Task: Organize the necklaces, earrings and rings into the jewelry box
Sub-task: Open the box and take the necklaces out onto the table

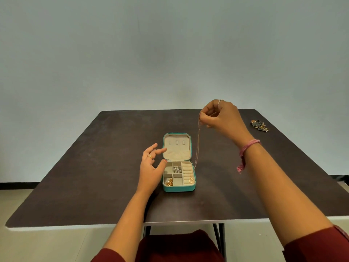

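Observation:
A small teal jewelry box (178,188) lies open in the middle of the dark table, its cream lid flat behind it. Silver earrings (177,169) fill one middle compartment, a gold chain (169,182) lies at the front left, and a gold ring (191,180) sits in the ring rolls on the right. My right hand (221,116) is raised above and right of the box, pinching a thin necklace (197,144) that hangs straight down to the box's right edge. My left hand (152,165) hovers at the box's left side with fingers spread, holding nothing.
A heap of dark, mixed jewelry (259,125) lies near the table's far right edge. The dark table (94,176) stands before a plain wall, with its front edge close to my lap. A pink thread band (246,148) circles my right wrist.

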The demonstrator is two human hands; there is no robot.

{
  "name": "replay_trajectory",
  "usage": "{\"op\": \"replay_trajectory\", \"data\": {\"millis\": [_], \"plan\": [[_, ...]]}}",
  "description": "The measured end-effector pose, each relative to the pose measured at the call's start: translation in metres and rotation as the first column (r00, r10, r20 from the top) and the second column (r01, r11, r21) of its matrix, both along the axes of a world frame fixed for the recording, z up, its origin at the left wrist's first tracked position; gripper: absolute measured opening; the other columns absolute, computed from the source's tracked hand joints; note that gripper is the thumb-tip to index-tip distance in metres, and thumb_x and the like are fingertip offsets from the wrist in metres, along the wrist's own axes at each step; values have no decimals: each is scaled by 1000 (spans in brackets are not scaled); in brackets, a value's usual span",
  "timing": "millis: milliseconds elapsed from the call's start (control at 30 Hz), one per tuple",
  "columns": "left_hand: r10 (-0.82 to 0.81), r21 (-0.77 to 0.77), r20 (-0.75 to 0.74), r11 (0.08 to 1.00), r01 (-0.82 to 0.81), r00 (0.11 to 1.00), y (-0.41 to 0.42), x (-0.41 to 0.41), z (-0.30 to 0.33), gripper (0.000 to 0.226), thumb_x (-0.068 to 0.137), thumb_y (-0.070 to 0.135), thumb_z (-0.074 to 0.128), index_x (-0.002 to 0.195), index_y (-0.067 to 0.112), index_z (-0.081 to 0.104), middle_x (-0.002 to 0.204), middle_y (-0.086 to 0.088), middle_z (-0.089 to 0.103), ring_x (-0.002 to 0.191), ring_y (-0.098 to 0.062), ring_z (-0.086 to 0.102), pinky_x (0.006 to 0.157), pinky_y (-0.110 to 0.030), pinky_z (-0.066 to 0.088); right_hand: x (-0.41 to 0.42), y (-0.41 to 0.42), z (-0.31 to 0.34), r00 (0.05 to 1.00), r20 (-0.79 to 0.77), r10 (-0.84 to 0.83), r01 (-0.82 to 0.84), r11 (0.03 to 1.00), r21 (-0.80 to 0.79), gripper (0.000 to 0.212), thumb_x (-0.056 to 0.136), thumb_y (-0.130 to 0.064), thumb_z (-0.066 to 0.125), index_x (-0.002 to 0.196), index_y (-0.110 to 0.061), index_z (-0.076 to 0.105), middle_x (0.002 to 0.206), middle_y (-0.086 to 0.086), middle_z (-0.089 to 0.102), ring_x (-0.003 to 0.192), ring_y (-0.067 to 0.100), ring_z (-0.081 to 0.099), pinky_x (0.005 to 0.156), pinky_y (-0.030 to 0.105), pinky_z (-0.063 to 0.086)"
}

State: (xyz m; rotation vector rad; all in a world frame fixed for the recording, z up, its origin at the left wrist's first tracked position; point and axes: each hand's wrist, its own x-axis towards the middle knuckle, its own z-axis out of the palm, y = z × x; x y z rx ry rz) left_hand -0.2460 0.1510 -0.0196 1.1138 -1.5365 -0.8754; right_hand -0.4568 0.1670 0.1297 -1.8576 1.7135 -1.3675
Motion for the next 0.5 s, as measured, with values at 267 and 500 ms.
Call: {"op": "replay_trajectory", "data": {"millis": [267,500], "plan": [[64,-73,70,996,-59,995,1,-8,19,34,89,1,52,103,31,63,121,18,49,109,9,46,89,-9,37,-3,10,26,975,191,115,-128,990,60,17,89,-6,54,90,-17,66,76,0,63,67,10,67,76,29,58],[-83,5,37,997,83,996,6,-27,43,46,90,-5,43,123,26,54,121,14,54,112,6,50,86,-4,40,-5,17,42,905,395,158,-238,958,161,27,97,-8,42,103,-10,69,86,1,64,77,7,67,81,24,57]]}}
